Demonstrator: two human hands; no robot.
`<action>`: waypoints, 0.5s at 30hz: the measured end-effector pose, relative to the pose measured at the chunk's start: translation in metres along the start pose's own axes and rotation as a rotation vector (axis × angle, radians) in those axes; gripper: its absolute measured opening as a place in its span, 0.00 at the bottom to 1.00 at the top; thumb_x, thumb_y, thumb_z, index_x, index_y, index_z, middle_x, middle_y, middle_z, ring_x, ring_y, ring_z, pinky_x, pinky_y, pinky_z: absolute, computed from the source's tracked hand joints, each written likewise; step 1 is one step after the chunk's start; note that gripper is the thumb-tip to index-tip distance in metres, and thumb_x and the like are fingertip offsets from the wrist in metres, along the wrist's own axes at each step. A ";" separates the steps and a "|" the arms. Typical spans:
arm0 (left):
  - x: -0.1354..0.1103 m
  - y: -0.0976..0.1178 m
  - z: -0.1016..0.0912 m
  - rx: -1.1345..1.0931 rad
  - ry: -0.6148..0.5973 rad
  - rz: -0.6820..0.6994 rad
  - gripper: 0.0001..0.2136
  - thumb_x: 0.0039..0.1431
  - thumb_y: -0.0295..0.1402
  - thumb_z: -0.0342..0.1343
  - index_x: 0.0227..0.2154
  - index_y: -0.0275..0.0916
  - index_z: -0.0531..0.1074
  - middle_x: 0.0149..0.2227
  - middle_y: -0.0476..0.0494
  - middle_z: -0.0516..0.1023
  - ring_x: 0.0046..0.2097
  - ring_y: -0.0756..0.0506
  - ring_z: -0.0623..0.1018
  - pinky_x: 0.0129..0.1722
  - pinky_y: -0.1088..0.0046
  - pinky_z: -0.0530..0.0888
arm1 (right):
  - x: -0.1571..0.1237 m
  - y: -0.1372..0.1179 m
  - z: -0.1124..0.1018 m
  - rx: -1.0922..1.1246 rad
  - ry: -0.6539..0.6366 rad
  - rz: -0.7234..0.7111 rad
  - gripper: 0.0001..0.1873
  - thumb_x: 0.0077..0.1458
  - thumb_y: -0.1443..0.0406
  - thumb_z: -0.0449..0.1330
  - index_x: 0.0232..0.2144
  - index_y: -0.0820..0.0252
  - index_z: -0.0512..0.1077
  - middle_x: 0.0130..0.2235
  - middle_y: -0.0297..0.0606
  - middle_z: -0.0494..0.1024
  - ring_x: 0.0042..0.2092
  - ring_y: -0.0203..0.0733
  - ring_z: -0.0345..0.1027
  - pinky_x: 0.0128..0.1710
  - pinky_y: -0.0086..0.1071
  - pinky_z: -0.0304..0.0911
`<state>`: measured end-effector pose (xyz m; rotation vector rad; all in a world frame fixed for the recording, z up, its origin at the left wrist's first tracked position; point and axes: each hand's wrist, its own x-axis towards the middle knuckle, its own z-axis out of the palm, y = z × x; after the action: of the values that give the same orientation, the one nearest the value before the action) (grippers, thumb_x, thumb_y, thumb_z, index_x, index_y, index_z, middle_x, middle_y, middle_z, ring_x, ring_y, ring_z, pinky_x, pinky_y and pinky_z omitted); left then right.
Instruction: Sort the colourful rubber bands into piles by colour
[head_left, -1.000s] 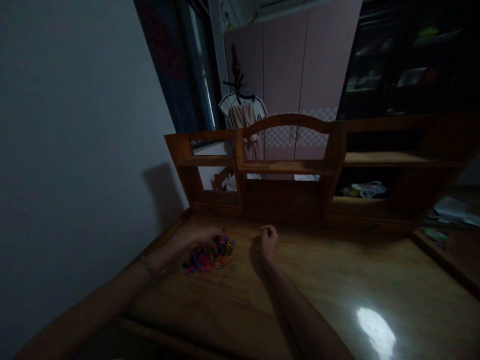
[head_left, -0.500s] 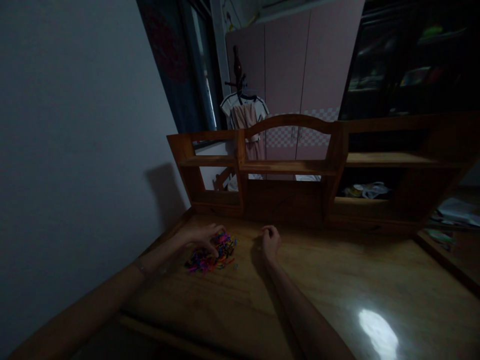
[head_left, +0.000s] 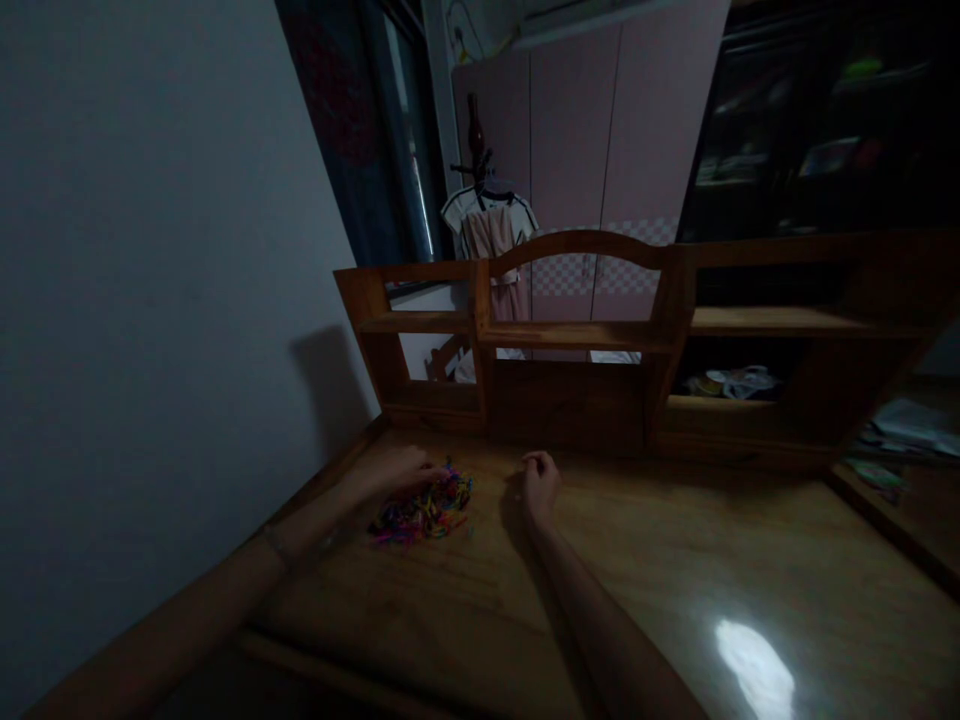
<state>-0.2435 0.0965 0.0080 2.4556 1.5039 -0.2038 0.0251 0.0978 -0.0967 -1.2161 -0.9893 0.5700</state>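
Observation:
On the wooden desk [head_left: 480, 600] lies a loose pile of small, thin multicoloured pieces [head_left: 424, 515], pink, blue, yellow, orange and dark; some look like strips or little bands, too small to name surely. My left hand [head_left: 405, 468] reaches over the pile's far side from the left. Its fingers are drawn together in a pinch at the pieces, and what lies between them is hidden. To the right of the pile, apart from it, my right hand [head_left: 541, 482] is closed with curled fingers. Whatever it holds, if anything, cannot be made out.
A wooden shelf unit [head_left: 574, 335] runs along the desk's back edge, with a plastic bag [head_left: 750, 382] in its right compartment. A white wall [head_left: 187, 300] borders the left side. Behind stand a pink wardrobe [head_left: 570, 140] and clothes on a rack [head_left: 487, 225]. The room is dim.
My left hand's fingers, spread over the pile before, have come together in a pinch at its far side. My right hand has stayed nearly still.

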 end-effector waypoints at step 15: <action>0.003 0.002 0.012 -0.129 -0.045 0.184 0.17 0.61 0.42 0.49 0.50 0.43 0.70 0.48 0.43 0.74 0.48 0.42 0.73 0.47 0.71 0.67 | -0.001 0.000 0.000 -0.002 0.001 -0.020 0.11 0.48 0.64 0.49 0.26 0.59 0.71 0.29 0.37 0.74 0.35 0.43 0.67 0.35 0.31 0.58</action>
<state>-0.2399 0.0951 -0.0041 2.4501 1.2244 -0.1226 0.0248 0.0971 -0.0973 -1.2068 -1.0007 0.5525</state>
